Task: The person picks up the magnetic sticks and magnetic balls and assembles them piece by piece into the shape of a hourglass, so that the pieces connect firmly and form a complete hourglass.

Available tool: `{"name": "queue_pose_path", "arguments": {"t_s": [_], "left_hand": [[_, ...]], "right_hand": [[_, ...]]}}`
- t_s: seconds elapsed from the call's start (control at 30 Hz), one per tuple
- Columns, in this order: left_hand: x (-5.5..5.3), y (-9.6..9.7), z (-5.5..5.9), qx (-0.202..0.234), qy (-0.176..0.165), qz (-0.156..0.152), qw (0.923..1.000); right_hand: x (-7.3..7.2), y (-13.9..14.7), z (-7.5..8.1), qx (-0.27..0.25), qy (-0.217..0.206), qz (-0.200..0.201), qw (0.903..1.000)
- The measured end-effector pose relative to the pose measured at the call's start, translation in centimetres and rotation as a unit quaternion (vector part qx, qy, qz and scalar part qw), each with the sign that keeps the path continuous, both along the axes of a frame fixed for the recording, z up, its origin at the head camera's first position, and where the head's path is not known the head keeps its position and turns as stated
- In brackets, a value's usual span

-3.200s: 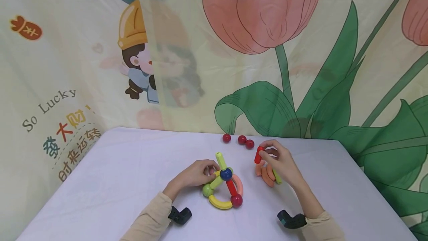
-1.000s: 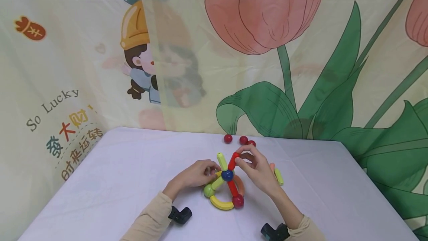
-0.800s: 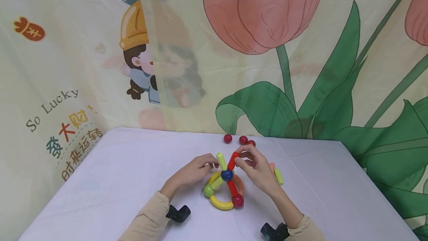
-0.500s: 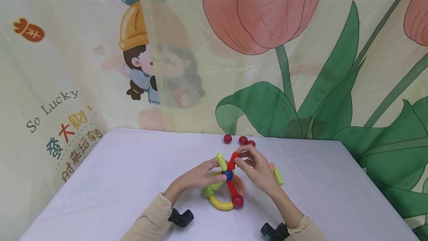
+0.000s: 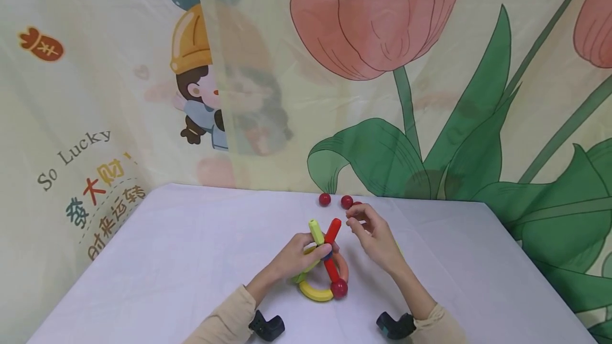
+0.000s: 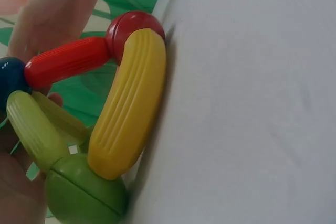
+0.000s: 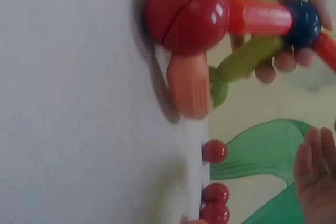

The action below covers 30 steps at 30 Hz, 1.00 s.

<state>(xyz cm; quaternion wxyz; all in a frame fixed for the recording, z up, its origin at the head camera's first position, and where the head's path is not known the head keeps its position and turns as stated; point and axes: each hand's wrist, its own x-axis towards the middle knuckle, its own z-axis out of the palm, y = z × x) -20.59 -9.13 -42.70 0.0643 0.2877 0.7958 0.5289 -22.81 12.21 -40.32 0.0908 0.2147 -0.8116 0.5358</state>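
A frame of magnetic rods and balls stands on the table, with a yellow curved rod (image 6: 130, 106), a peach curved rod (image 7: 190, 87), a red ball (image 5: 339, 289) and a green ball (image 6: 86, 190) at its base. Sloping rods meet at a blue ball (image 7: 303, 23) on top. My left hand (image 5: 298, 256) pinches this blue ball, thumb in front, covering most of it in the head view. From it a light green rod (image 5: 316, 232) and a red rod (image 5: 333, 231) point upward. My right hand (image 5: 377, 235), fingers loosely bent and holding nothing, hovers just right of the red rod.
Near the table's back edge lie loose red balls (image 5: 325, 199), one partly behind my right hand. That hand also hides most of the loose rods on the right. A printed curtain (image 5: 258, 169) hangs directly behind the white table (image 5: 158, 259).
My right hand brought a red rod onto the blue ball, then released it and drew slightly right. My left hand moved from the back of the frame to grip the blue ball.
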Motion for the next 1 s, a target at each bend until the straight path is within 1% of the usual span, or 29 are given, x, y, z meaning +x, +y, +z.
{"name": "queue_pose_path", "arguments": {"t_s": [0.1,0.2,0.47,0.67,0.83,0.9,1.0], "left_hand": [[0.0,0.2,-0.3,0.006,0.005,0.008,0.9999],[0.0,0.3,-0.4,0.01,0.012,0.016,0.9997],[0.0,0.6,-0.7,0.029,-0.001,0.025,0.9993],[0.0,0.7,-0.7,0.03,-0.004,0.018,0.9994],[0.1,0.7,-0.8,0.015,-0.01,0.023,0.9996],[0.1,0.8,-0.8,0.01,-0.015,0.026,0.9995],[0.3,0.8,-0.5,0.006,-0.021,0.031,0.9993]], "right_hand": [[-0.5,0.6,-0.3,0.03,-0.02,-0.036,0.9987],[-1.0,1.0,-0.6,0.058,-0.037,-0.057,0.996],[-2.8,1.9,-1.4,0.143,-0.038,-0.092,0.9846],[-4.3,2.3,-1.7,0.165,-0.053,-0.105,0.9793],[-5.7,2.3,-1.9,0.172,-0.073,-0.116,0.9756],[-6.2,2.3,-1.9,0.177,-0.073,-0.117,0.9745],[-7.0,2.0,-2.1,0.184,-0.079,-0.118,0.9725]]}}
